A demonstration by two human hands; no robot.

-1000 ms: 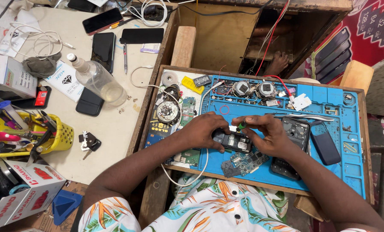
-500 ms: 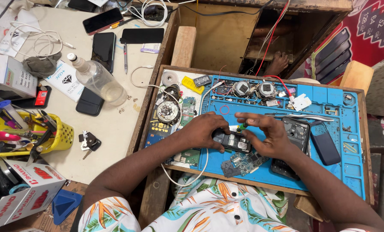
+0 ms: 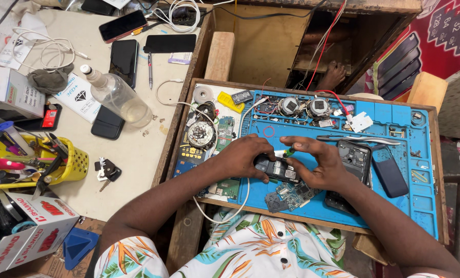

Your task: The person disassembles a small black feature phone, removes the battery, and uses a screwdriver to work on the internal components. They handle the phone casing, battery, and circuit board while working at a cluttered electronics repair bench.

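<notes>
- Your left hand (image 3: 242, 157) is clamped over the left end of the small dark phone body (image 3: 277, 169), fingers curled round it and pinning it down on the blue work mat (image 3: 394, 134).
- Your right hand (image 3: 320, 162) sits on the phone's right end, thumb and fingertips pinched narrow on a thin green-tipped tool (image 3: 287, 152) whose tip points down at the phone's top edge.
- The phone itself lies flat, right between both hands, near the middle of the mat's front half.
- Just below it, touching the mat, there's a bare circuit board (image 3: 290, 194) with grey shielding.
- To the right of your right hand lies a black phone back shell (image 3: 354, 157), and beside that a dark blue flat battery-like slab (image 3: 389, 177).
- Tweezers (image 3: 358, 139) lie across the mat above that shell.
- Up at the mat's far edge, two round metal parts (image 3: 303, 106) sit side by side with red wire running off them.
- Left of the mat, a round coil piece (image 3: 201, 135) rests on loose green boards, and a white cable (image 3: 240, 198) loops under your left wrist.
- Out on the pale table: a clear plastic bottle (image 3: 117, 97) on its side, black phones (image 3: 124, 62) face down, and a yellow basket (image 3: 73, 167) full of tools.
</notes>
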